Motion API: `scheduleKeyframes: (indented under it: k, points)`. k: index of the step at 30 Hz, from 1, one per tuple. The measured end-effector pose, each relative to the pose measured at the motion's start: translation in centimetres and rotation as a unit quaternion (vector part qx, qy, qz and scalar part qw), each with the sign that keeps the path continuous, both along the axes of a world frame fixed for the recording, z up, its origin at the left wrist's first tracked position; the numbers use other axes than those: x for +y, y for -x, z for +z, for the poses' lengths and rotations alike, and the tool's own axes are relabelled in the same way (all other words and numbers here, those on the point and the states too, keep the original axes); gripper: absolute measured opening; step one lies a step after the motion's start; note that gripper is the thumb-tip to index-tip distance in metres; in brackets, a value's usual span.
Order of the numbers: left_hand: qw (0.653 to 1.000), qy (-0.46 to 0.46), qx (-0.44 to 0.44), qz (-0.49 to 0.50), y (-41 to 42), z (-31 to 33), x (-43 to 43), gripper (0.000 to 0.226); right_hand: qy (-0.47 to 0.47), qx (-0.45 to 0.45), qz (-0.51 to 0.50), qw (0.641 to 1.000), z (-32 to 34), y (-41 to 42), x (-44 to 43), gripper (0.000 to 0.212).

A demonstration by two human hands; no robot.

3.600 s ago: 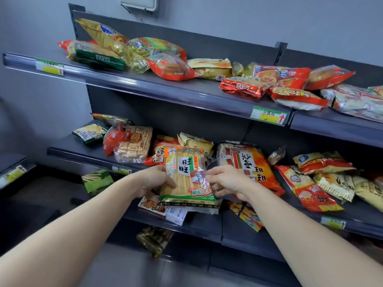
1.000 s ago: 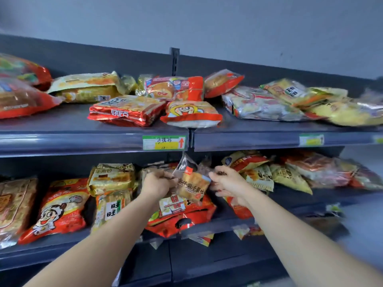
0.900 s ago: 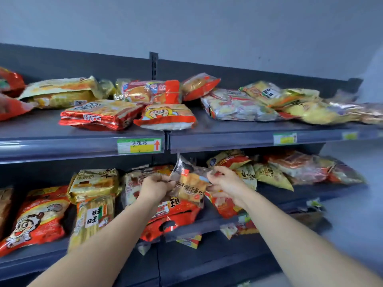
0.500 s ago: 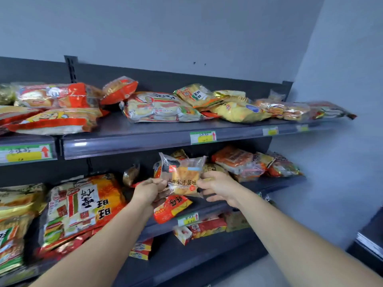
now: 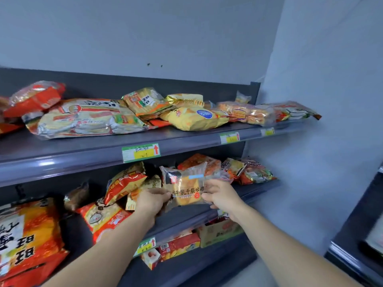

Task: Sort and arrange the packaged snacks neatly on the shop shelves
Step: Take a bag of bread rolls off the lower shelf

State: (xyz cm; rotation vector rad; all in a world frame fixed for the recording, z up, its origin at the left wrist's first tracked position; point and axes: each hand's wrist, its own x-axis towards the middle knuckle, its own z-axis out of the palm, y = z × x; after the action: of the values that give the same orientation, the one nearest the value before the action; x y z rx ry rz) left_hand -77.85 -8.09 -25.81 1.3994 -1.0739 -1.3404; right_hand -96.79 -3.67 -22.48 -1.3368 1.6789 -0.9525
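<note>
Hands: my left hand [image 5: 153, 200] and right hand [image 5: 220, 194] each pinch one side of the clear plastic packet holding a golden bread slice [image 5: 186, 188]; both are closed on it.
Packet: I hold it upright, above the front edge of the middle dark grey metal shelf [image 5: 182, 219], not resting on it.
Risk: the film looks slippery, so I judge a loose pinch could drop it over the edge onto the bottom shelf.
Neighbours: the leaning orange-and-yellow crinkly bag [image 5: 124, 181] just beside my left hand could topple if nudged.
Top shelf [image 5: 62, 160]: packs lie flat in a loose heap.
Room: plain pale grey walls; the shelving ends near the right-hand corner.
</note>
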Motion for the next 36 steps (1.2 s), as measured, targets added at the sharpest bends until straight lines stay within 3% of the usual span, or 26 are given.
scheduleKeyframes:
  k: [8,21,32,36]
  points:
    - [1.000,-0.007,-0.001,0.000,6.5,-0.9,-8.2,0.010,-0.026,0.005,-0.034,0.999,-0.2,8.5,-8.8,0.035]
    - [0.994,-0.044,-0.099,0.032,12.5,-5.9,-15.2,0.017,-0.092,0.032,-0.022,0.995,-4.8,16.7,-19.3,0.009]
    - [0.979,-0.121,-0.109,0.123,17.0,-11.2,-14.4,0.024,-0.132,0.057,0.032,0.989,-10.3,21.1,-26.5,0.031]
    - [0.972,-0.139,-0.129,0.137,18.1,-12.3,-13.9,0.022,-0.190,0.028,0.031,0.981,-11.6,21.6,-27.6,0.058]
